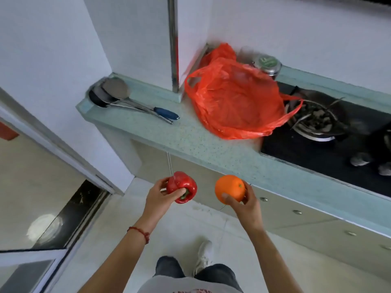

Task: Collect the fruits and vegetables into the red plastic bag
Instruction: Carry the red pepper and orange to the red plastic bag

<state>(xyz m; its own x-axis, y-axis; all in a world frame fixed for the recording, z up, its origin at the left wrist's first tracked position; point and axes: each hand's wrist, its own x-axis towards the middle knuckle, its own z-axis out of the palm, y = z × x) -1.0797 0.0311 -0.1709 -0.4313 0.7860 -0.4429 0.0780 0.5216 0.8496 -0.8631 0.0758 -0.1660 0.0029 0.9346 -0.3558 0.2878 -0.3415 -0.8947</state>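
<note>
The left hand holds a red pepper in its grip, the right hand an orange, both over the floor, well apart from the red plastic bag on the table. With 2 full hands, nothing can spread the slumped bag's mouth, so either could roll off toward the stove.

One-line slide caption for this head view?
Left hand holds a red bell pepper, right hand an orange, before the red plastic bag on the counter.
</note>
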